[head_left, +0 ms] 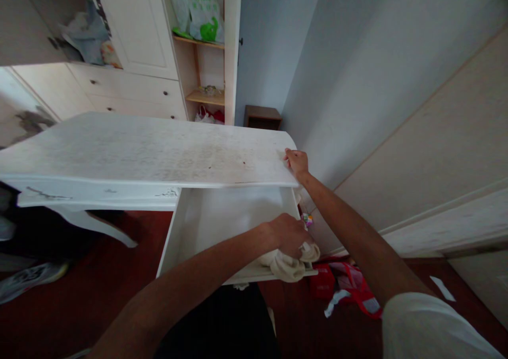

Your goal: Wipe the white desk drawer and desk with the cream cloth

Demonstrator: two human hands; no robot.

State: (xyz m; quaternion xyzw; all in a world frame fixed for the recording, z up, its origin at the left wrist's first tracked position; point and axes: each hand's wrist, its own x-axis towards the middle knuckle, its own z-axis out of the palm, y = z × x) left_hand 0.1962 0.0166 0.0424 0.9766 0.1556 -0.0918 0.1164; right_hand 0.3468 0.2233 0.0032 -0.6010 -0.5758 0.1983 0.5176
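A white dresser desk [130, 142] with a worn, smudged top stands before me. Its drawer [234, 211] is pulled out, and the inside is white and bare where I can see it. My left hand [291, 236] reaches across the drawer to its right front corner, closed on a cream cloth [289, 266]. The cloth bunches over the drawer's front and side edge. At the right end of the desktop rests my right hand [297, 161], its fingers curled in and nothing visible in them.
Red bags [345, 285] lie on the dark red floor, right of the drawer. A white cabinet [135, 31] with shelves and a plastic bag [202, 10] stands behind the desk. The wall [357, 100] runs close along the right. A shoe [32, 279] is at lower left.
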